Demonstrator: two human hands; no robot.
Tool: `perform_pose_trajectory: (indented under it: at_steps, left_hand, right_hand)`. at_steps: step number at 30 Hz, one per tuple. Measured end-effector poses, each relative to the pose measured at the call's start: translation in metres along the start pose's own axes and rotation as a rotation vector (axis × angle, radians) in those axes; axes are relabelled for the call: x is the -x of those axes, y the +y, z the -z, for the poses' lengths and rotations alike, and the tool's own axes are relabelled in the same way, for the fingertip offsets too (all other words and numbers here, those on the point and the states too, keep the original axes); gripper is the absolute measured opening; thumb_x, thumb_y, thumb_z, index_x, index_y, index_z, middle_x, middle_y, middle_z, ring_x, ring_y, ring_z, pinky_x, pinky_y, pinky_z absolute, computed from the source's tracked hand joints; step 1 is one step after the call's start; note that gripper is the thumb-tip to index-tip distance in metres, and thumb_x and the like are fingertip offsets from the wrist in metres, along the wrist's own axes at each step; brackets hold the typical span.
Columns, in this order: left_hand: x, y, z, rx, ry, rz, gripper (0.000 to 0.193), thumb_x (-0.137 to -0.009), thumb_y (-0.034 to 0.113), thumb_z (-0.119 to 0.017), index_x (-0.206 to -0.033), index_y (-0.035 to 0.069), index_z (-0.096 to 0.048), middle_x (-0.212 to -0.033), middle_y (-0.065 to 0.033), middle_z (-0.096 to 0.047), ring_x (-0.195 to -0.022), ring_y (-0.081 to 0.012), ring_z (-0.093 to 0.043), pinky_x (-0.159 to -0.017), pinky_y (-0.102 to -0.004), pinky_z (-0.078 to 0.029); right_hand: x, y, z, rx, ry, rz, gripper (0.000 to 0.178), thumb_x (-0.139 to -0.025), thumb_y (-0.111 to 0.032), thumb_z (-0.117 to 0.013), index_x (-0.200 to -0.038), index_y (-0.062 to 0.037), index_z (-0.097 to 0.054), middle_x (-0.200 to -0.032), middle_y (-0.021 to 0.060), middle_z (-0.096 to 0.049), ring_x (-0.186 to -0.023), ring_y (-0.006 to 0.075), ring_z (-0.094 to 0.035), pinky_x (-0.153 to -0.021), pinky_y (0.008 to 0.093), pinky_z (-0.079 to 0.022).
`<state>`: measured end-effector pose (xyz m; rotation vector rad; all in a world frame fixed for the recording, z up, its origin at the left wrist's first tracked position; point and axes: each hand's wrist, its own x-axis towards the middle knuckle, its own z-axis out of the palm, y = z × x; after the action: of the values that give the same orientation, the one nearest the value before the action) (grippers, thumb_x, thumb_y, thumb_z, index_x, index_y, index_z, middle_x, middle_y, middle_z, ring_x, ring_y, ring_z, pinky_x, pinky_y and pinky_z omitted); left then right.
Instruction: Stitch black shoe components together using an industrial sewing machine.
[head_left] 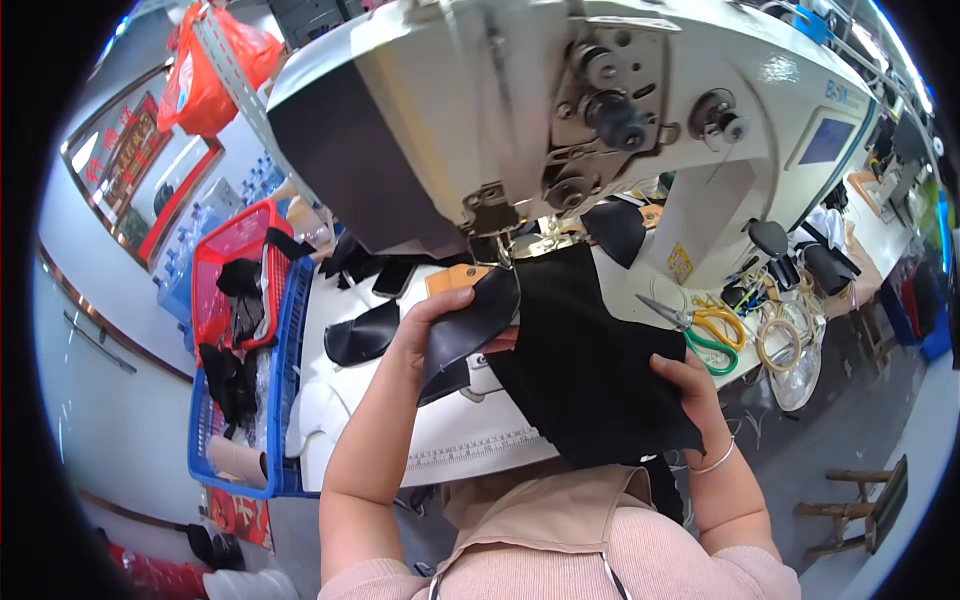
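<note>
A white industrial sewing machine stands in front of me, its presser foot and needle area low over the work. My left hand is closed on a curved black leather piece, thumb on top and fingers underneath, just left of the needle. A large black fabric panel spreads from the needle toward me, and its edge meets the leather piece. At the panel's right edge, my right hand grips it with the thumb on top; the other fingers are mostly hidden beneath.
Scissors with yellow and green handles lie right of the panel, near a tape roll. More black pieces and a phone lie left. Beyond them are a blue crate and a red basket. A wooden stool stands right.
</note>
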<state>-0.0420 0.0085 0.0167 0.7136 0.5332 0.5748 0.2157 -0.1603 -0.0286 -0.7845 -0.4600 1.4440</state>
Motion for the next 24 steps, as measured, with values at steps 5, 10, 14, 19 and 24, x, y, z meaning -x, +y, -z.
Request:
perform_pose_trajectory:
  at_steps: [5, 10, 14, 19, 24]
  left_hand:
    - [-0.002, 0.001, 0.004, -0.243, -0.014, -0.010, 0.038, -0.073, 0.014, -0.059, -0.107, -0.002, -0.054, -0.092, -0.0107, -0.063, -0.079, -0.0158, -0.063, -0.071, -0.0259, -0.052]
    - [-0.009, 0.008, 0.015, -0.269, -0.082, 0.040, 0.039, -0.071, 0.013, -0.060, -0.107, -0.002, -0.054, -0.090, -0.0099, -0.063, -0.076, -0.0152, -0.063, -0.072, -0.0250, -0.051]
    - [-0.014, 0.005, 0.016, -0.401, -0.120, -0.034, 0.035, -0.071, 0.010, -0.063, -0.104, 0.000, -0.054, -0.089, -0.0065, -0.062, -0.077, -0.0125, -0.060, -0.073, -0.0249, -0.049]
    - [-0.012, 0.006, 0.014, -0.409, -0.132, -0.053, 0.043, -0.067, 0.009, -0.062, -0.107, -0.003, -0.053, -0.090, -0.0069, -0.062, -0.080, -0.0135, -0.061, -0.075, -0.0253, -0.049]
    - [-0.007, 0.009, 0.004, -0.420, -0.099, -0.065, 0.043, -0.066, 0.008, -0.062, -0.107, -0.003, -0.054, -0.091, -0.0079, -0.062, -0.079, -0.0150, -0.061, -0.075, -0.0252, -0.049]
  right_hand:
    - [-0.002, 0.016, 0.002, 0.214, -0.046, 0.182, 0.039, -0.078, 0.001, -0.055, -0.116, 0.0012, -0.051, -0.106, 0.0098, -0.060, -0.095, 0.0190, -0.059, -0.083, 0.0307, -0.048]
    - [0.001, 0.019, 0.009, 0.321, -0.107, 0.273, 0.031, -0.080, 0.003, -0.057, -0.112, -0.0003, -0.056, -0.104, 0.0044, -0.060, -0.094, 0.0125, -0.057, -0.082, 0.0266, -0.045]
    - [-0.003, 0.027, 0.020, 0.377, -0.122, 0.337, 0.031, -0.080, 0.003, -0.057, -0.111, -0.0005, -0.056, -0.103, 0.0038, -0.061, -0.093, 0.0120, -0.057, -0.081, 0.0260, -0.046]
    - [-0.004, 0.027, 0.015, 0.272, -0.076, 0.287, 0.036, -0.081, 0.001, -0.051, -0.117, 0.0015, -0.050, -0.107, 0.0094, -0.059, -0.094, 0.0184, -0.060, -0.081, 0.0301, -0.049]
    - [-0.004, 0.024, 0.016, 0.302, -0.067, 0.254, 0.037, -0.081, 0.000, -0.050, -0.118, 0.0014, -0.049, -0.107, 0.0093, -0.059, -0.095, 0.0183, -0.059, -0.081, 0.0300, -0.048]
